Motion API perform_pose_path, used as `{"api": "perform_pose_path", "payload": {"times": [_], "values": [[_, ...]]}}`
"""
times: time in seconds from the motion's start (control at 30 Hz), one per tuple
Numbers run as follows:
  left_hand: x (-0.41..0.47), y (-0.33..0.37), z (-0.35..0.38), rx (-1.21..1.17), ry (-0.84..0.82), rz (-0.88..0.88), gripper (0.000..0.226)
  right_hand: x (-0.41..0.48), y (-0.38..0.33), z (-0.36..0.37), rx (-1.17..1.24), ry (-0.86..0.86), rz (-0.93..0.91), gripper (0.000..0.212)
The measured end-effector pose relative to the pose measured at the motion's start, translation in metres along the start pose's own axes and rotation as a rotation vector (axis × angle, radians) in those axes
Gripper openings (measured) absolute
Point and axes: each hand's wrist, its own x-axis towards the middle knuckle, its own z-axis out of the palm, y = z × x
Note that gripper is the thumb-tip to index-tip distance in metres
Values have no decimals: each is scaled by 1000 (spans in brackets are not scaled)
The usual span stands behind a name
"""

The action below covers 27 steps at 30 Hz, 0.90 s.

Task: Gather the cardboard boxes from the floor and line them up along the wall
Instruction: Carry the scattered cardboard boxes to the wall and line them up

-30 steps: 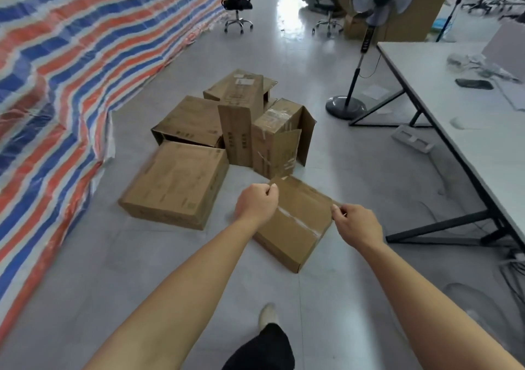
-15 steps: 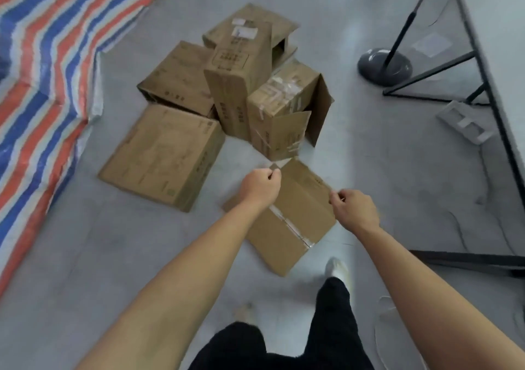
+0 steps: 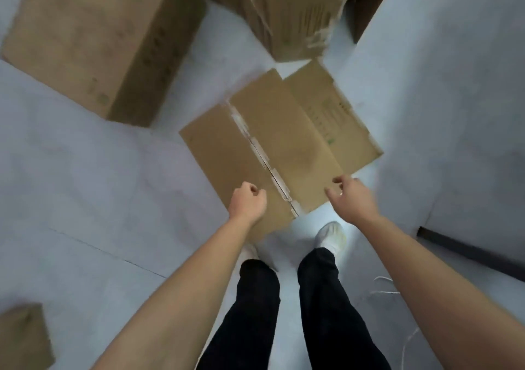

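Item one: a flat brown cardboard box [image 3: 281, 148], taped along its centre seam, lies on the smooth pale floor [image 3: 85, 185] just ahead of my white shoes [image 3: 332, 236]. My left hand [image 3: 247, 202] sits curled into a loose fist over its near edge; my right hand [image 3: 350, 199] hovers at the near corner, fingers loosely bent, gripping nothing. Further stock: a large matte box [image 3: 93, 37] at upper left, and a torn-taped box [image 3: 287, 11] beyond.

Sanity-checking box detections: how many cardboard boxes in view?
4: flat taped box at the hands, big box upper left, torn box top centre, box corner bottom left. More may sit out of frame.
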Motion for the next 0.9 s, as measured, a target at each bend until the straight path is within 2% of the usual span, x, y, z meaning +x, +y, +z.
{"api": "perform_pose_path", "payload": {"times": [0.07, 0.13, 0.2, 0.3, 0.37, 0.47, 0.53, 0.67, 0.9], "values": [[40, -25, 27, 0, 25, -88, 45, 39, 17, 25, -29, -9, 25, 53], [73, -49, 53, -66, 131, -190, 68, 75, 34, 48, -33, 2, 47, 67], [96, -72, 71, -134, 240, -303, 94, 106, 52, 67, -19, 43, 54, 87], [123, -103, 92, -326, 315, -572, 122, 143, 71, 83, 28, 103, 82, 117], [136, -125, 108, -540, 315, -699, 131, 163, 81, 93, 104, 72, 116, 127], [139, -147, 128, -859, 152, -671, 138, 177, 93, 106, 263, 62, 157, 132], [133, -153, 132, -862, 112, -607, 132, 179, 97, 109, 306, 110, 156, 129], [110, -146, 109, -843, 183, -564, 102, 141, 65, 85, 269, 191, 113, 104], [49, -105, -15, -815, 278, -463, 82, 56, -34, 1, 267, 359, -88, 88]]}}
